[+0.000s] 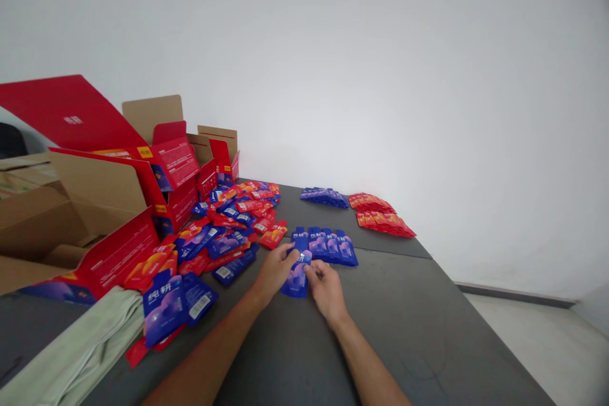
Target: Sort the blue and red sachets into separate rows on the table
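Blue pouch [297, 278], both hands' grip

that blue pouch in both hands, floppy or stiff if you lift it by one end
The flat blue foil pouch, pinched between left hand and right hand, looks thin, so it would probably flex somewhat. Its glossy film may be slippery. It seems light and, being flat, unlikely to roll.

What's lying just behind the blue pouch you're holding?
A neat row of blue foil pouches on the grey table. Both hands hide the held blue pouch partly.
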Action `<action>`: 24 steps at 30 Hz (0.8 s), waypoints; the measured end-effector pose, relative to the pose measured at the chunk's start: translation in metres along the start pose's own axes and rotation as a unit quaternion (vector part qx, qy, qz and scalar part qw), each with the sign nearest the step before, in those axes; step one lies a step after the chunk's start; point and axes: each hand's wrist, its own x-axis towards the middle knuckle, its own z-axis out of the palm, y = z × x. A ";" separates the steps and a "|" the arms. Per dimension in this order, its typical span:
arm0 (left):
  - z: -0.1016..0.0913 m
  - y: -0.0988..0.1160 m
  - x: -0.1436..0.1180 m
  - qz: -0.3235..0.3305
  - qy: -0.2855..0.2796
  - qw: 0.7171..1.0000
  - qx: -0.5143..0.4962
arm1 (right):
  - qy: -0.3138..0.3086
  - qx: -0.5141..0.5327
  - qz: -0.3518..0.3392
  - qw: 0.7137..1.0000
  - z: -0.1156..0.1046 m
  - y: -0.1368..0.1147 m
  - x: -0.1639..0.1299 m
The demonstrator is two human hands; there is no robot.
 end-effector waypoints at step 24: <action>-0.010 -0.003 -0.005 0.015 0.000 0.999 0.049 | -0.094 0.178 0.058 0.978 -0.011 -0.017 -0.009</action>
